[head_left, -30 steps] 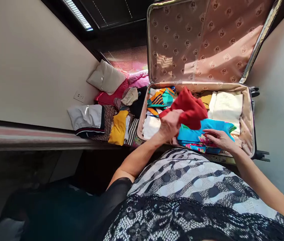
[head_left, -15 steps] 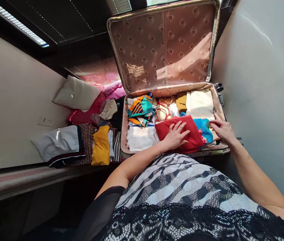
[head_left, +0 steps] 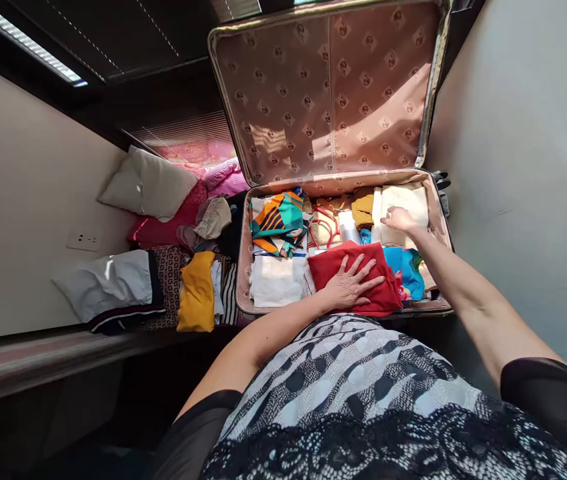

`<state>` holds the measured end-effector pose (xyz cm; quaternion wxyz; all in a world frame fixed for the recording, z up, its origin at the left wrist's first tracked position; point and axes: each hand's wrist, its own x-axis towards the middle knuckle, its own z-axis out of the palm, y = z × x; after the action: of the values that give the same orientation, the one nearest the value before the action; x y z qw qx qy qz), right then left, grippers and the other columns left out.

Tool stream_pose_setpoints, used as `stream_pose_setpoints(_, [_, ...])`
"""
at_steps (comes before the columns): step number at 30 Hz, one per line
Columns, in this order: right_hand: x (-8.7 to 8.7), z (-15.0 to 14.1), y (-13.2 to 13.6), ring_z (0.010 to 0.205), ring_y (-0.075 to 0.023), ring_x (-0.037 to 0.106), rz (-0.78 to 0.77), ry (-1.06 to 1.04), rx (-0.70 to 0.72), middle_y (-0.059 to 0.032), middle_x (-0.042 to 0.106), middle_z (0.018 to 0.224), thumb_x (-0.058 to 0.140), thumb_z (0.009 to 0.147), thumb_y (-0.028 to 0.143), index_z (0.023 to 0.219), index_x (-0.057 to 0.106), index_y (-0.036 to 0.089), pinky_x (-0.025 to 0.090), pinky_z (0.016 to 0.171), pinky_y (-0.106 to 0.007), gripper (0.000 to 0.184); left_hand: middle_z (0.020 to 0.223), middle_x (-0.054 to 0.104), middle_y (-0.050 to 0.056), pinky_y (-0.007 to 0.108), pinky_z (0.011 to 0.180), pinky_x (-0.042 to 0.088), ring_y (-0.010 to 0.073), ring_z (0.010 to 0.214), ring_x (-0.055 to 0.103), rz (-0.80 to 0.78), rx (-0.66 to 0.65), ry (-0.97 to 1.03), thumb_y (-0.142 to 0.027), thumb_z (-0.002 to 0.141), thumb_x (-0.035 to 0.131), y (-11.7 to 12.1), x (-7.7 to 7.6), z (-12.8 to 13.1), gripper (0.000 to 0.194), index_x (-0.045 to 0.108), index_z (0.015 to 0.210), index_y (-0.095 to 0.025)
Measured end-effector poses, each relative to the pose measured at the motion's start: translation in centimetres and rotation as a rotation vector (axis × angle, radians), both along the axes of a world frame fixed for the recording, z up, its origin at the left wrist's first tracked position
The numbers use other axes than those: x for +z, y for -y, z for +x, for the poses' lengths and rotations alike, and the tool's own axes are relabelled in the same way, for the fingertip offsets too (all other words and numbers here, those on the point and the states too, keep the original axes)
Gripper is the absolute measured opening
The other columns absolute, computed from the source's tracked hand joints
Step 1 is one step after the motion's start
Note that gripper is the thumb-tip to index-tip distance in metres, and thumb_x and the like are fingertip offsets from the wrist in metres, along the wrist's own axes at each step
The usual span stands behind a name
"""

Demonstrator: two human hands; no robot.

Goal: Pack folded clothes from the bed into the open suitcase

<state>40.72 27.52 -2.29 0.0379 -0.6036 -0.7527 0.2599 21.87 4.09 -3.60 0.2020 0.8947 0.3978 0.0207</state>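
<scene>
An open suitcase [head_left: 443,220] lies on the bed, its patterned lid [head_left: 328,87] standing upright. Folded clothes fill it. My left hand [head_left: 351,283] lies flat, fingers spread, on a folded red cloth [head_left: 328,267] at the front middle. My right hand [head_left: 397,219] reaches farther back and rests on a folded cream cloth [head_left: 408,200] in the far right corner; its fingers look loosely curled on top of the cloth. A blue flowered cloth [head_left: 407,267] sits right of the red one. A teal, orange and striped garment [head_left: 276,219] and a white folded cloth [head_left: 276,280] lie on the left.
Left of the suitcase lie loose clothes: a yellow garment [head_left: 196,293], a white and black piece [head_left: 108,287], a patterned brown cloth [head_left: 168,273]. A cream pillow [head_left: 148,183] and pink bedding [head_left: 213,177] lie behind. Walls stand on both sides; a socket [head_left: 83,240] is on the left wall.
The red cloth was held up a second ago; it now lies flat in the suitcase under my left hand. My right hand moved from the front right edge to the cream cloth at the back.
</scene>
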Motion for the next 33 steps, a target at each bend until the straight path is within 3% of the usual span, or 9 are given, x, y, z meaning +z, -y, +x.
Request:
stream_pose_setpoints(4, [1.5, -1.6, 6.6, 0.126, -0.0299, 0.064, 0.143, -0.108, 0.334, -0.0234, 0.07, 0.14, 0.063, 0.104, 0.024, 0.14, 0.071, 0.007, 0.05, 0.107, -0.038, 0.04, 0.167, 0.055, 0.02, 0.067, 0.132, 0.03, 0.0425, 0.161, 0.044, -0.184, 0.065, 0.298, -0.043, 0.103, 0.07, -0.2, 1.0, -2.0, 0.049, 0.073, 0.148, -0.024])
stream_pose_setpoints(7, [1.2, -0.9, 15.0, 0.135, -0.0335, 0.059, 0.286, -0.117, 0.601, -0.0172, 0.066, 0.15, 0.063, 0.105, 0.03, 0.14, 0.073, 0.021, 0.05, 0.107, -0.046, 0.038, 0.128, 0.08, 0.016, 0.046, 0.116, 0.054, 0.0279, 0.126, 0.074, -0.323, 0.402, 0.639, -0.047, 0.114, 0.045, -3.0, 1.1, -5.6, 0.047, 0.08, 0.129, -0.019])
stream_pose_setpoints(10, [-0.3, 0.5, 21.5, 0.14, -0.0361, 0.055, 0.392, -0.062, 0.641, -0.0209, 0.063, 0.155, 0.067, 0.103, 0.032, 0.145, 0.07, 0.018, 0.048, 0.107, -0.048, 0.045, 0.137, 0.077, 0.017, 0.039, 0.111, 0.056, 0.0283, 0.129, 0.073, -0.459, 0.644, 0.65, -0.06, 0.107, 0.054, -8.1, 0.4, -8.6, 0.057, 0.073, 0.137, -0.016])
stream_pose_setpoints(14, [-1.7, 1.8, 24.5, 0.147, -0.0352, 0.052, 0.433, -0.041, 0.569, -0.0221, 0.06, 0.16, 0.066, 0.104, 0.031, 0.152, 0.067, 0.017, 0.045, 0.112, -0.048, 0.049, 0.141, 0.075, 0.016, 0.037, 0.106, 0.057, 0.033, 0.127, 0.072, -0.863, 0.361, 0.168, -0.072, 0.082, 0.079, -14.2, -0.7, -8.4, 0.076, 0.073, 0.132, -0.015])
stream_pose_setpoints(18, [-1.9, 2.2, 25.0, 0.146, -0.0335, 0.055, 0.402, -0.045, 0.526, -0.0183, 0.063, 0.158, 0.065, 0.105, 0.028, 0.15, 0.069, 0.023, 0.046, 0.113, -0.048, 0.046, 0.131, 0.079, 0.012, 0.033, 0.099, 0.056, 0.0305, 0.116, 0.074, -0.895, 0.157, -0.056, -0.07, 0.074, 0.085, -16.2, -0.7, -5.8, 0.075, 0.074, 0.126, -0.017])
stream_pose_setpoints(21, [-2.2, 2.5, 25.9, 0.143, -0.0324, 0.059, 0.367, -0.054, 0.477, -0.0149, 0.066, 0.155, 0.067, 0.103, 0.027, 0.149, 0.072, 0.028, 0.047, 0.112, -0.048, 0.046, 0.118, 0.081, 0.009, 0.03, 0.092, 0.055, 0.0281, 0.109, 0.074, -0.928, 0.029, -0.074, -0.067, 0.077, 0.084, -15.4, 0.1, -4.7, 0.064, 0.077, 0.118, -0.018])
stream_pose_setpoints(26, [-4.6, 4.0, 29.1, 0.128, -0.0307, 0.067, 0.373, -0.113, 0.405, -0.0101, 0.076, 0.14, 0.069, 0.099, 0.025, 0.14, 0.079, 0.035, 0.051, 0.105, -0.045, 0.043, 0.124, 0.077, 0.013, 0.036, 0.098, 0.053, 0.0328, 0.116, 0.072, -0.659, 0.001, -0.078, -0.064, 0.083, 0.078, -11.5, 2.6, -3.8, 0.058, 0.073, 0.118, -0.017])
stream_pose_setpoints(30, [-6.5, 4.9, 31.2, 0.107, -0.0281, 0.07, 0.419, -0.15, 0.351, -0.0078, 0.08, 0.129, 0.069, 0.098, 0.023, 0.131, 0.083, 0.039, 0.052, 0.095, -0.042, 0.04, 0.12, 0.077, 0.018, 0.039, 0.095, 0.056, 0.0363, 0.111, 0.075, -0.644, -0.011, -0.142, -0.061, 0.084, 0.077, -9.1, 4.0, -3.1, 0.068, 0.063, 0.132, -0.015])
stream_pose_setpoints(33, [-6.2, 4.5, 30.7, 0.11, -0.0292, 0.069, 0.481, -0.172, 0.352, -0.0089, 0.08, 0.129, 0.069, 0.098, 0.021, 0.13, 0.083, 0.037, 0.05, 0.099, -0.044, 0.038, 0.122, 0.077, 0.02, 0.04, 0.097, 0.057, 0.0391, 0.116, 0.075, -0.694, 0.016, -0.165, -0.063, 0.08, 0.08, -9.9, 3.6, -3.2, 0.079, 0.06, 0.138, -0.013])
